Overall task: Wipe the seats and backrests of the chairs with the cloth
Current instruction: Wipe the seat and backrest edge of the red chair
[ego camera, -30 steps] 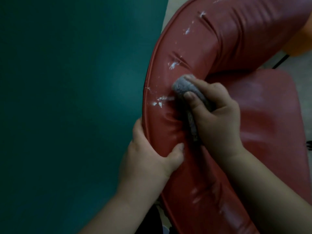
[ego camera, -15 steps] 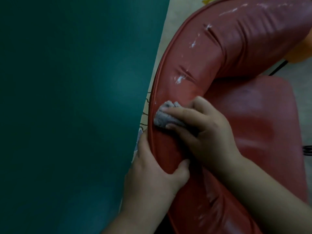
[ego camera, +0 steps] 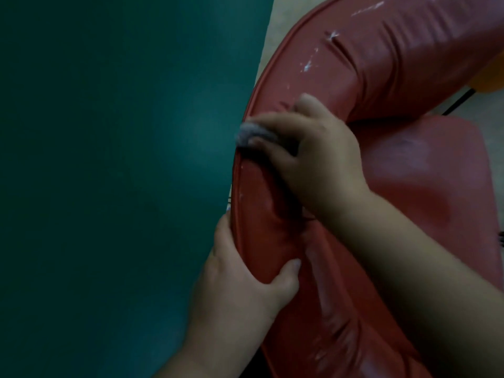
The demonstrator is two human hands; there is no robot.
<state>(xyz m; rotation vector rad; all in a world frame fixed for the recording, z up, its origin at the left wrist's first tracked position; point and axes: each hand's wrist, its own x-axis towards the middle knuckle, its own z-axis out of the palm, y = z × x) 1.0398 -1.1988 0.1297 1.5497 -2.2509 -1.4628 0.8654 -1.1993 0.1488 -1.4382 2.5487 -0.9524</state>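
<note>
The left hand (ego camera: 245, 285) grips the red chair's backrest (ego camera: 261, 219) rim to steady it while the right hand (ego camera: 313, 156), fingers curled around a grey cloth (ego camera: 246, 135), scrubs the rim farther along.

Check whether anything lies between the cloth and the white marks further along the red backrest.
Nothing visible does. The right hand presses the grey cloth on the backrest rim; bare red upholstery runs from there to the white marks. The left hand grips the rim lower down, behind the cloth.
</note>
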